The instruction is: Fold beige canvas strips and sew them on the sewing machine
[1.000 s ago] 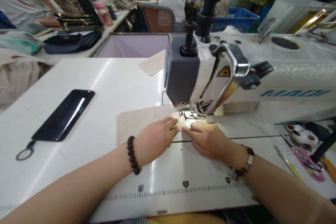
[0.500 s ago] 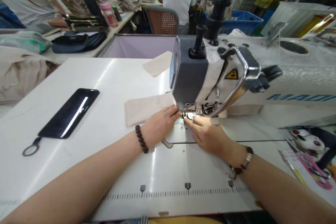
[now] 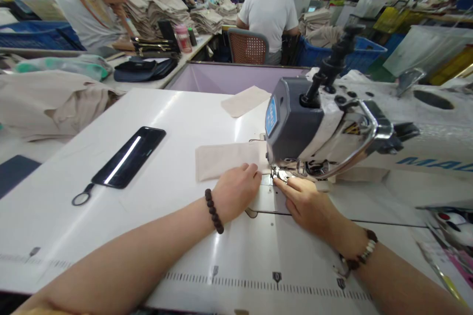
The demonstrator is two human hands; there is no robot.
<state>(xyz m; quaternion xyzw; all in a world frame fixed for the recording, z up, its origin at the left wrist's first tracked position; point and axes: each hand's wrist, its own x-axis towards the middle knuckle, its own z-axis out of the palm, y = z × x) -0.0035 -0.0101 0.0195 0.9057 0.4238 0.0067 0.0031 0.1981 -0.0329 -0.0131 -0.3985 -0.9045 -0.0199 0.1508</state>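
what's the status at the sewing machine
Left hand on the beige cloth strip. Right hand at the presser foot. Black smartphone lies left of the cloth, apart from it.

White sewing table (image 3: 74, 197), glossy top. Black smartphone (image 3: 128, 157) flat, lying diagonally left of centre; ring strap (image 3: 88, 189) at near end. Beige fabric strip (image 3: 225, 161) flat, right end running under machine head (image 3: 291, 118). Smaller beige fabric patch (image 3: 246, 101) near far edge, well apart from strip. Ruler scale (image 3: 277, 283) printed along near edge (0 mark, 10 on either side).
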